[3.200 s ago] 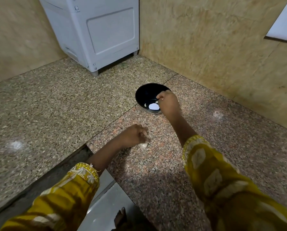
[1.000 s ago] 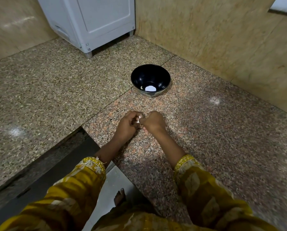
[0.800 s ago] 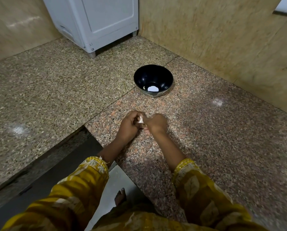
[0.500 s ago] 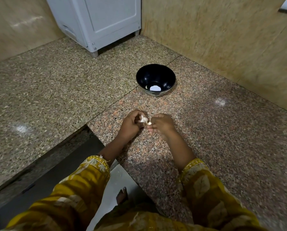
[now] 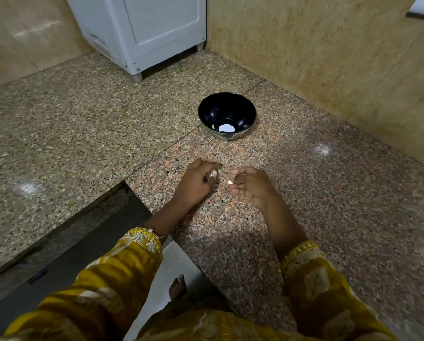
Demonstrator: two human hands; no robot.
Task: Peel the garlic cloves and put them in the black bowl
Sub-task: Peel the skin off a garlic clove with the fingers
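The person wears a mustard-yellow fabric left sleeve (image 5: 112, 279) and a matching right sleeve (image 5: 324, 291), both printed with pale cream leaf-like blotches. Each sleeve ends in a cuff band of yellow and cream embroidery, and a short loose thread (image 5: 159, 237) sticks out from the left cuff. Past the cuffs, the forearms, the left hand (image 5: 193, 183) and the right hand (image 5: 252, 185) are uncovered. The same yellow printed cloth (image 5: 206, 326) spreads across the lower edge. An unshod foot (image 5: 177, 286) shows above it.
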